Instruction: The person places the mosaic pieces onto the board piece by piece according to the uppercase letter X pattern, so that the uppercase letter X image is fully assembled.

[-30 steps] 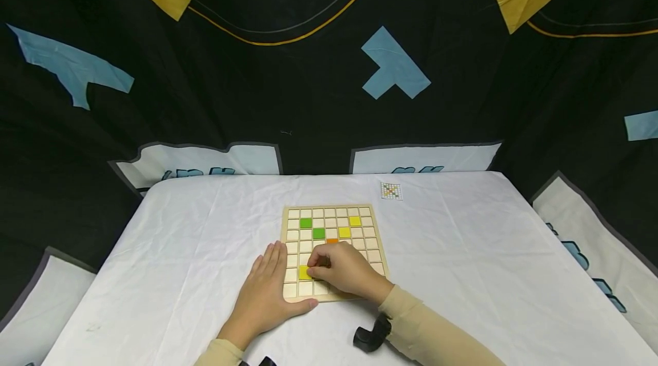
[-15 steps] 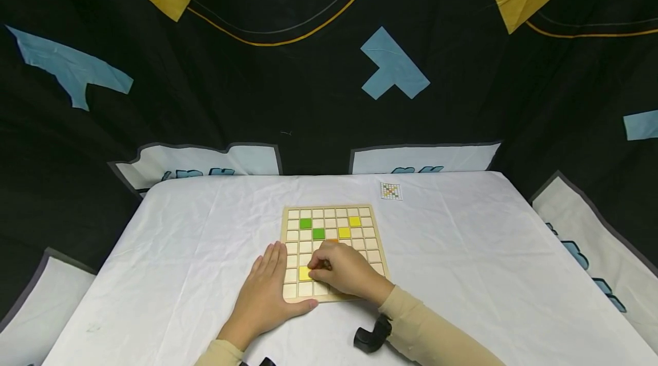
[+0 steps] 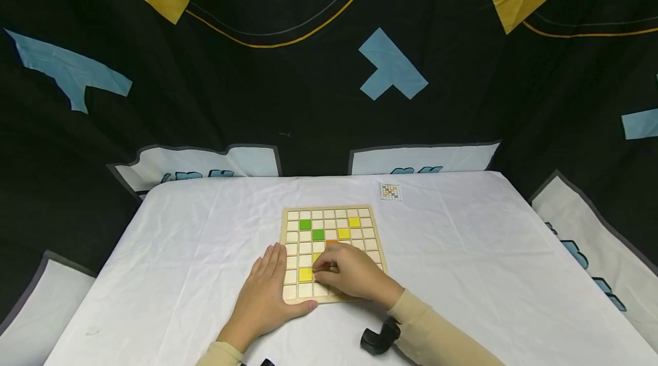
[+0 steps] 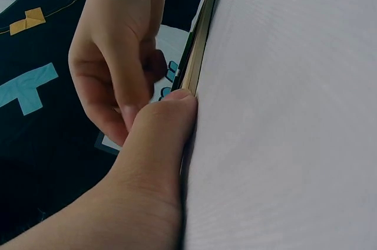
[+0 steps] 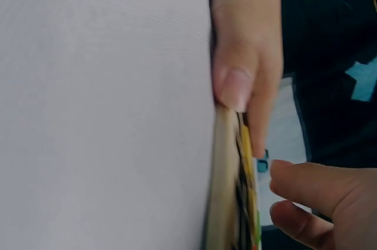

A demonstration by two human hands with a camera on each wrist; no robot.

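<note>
A wooden grid board (image 3: 380,252) lies on the white cloth, with colored squares among its pale ones. My left hand (image 3: 268,289) lies flat along its left side, fingers straight, thumb at the front edge. In the left wrist view that thumb (image 4: 162,126) touches the board's edge (image 4: 200,43). Over the lower middle of the board, my right hand (image 3: 352,273) has bent fingers, its tips just right of a yellow square (image 3: 305,274). The right wrist view shows a gap between its thumb and forefinger (image 5: 306,179), with nothing in it. The palm side covers several squares.
Two green squares (image 3: 318,234) and more yellow squares (image 3: 344,233) show on the board's far half, near an orange one (image 3: 331,242). A small printed grid card (image 3: 390,192) lies at the back. Dark curtain (image 3: 288,97) hangs behind the table.
My right hand has shifted slightly right, off the front yellow square, uncovering part of another yellow square above it. The left hand stays in place.
</note>
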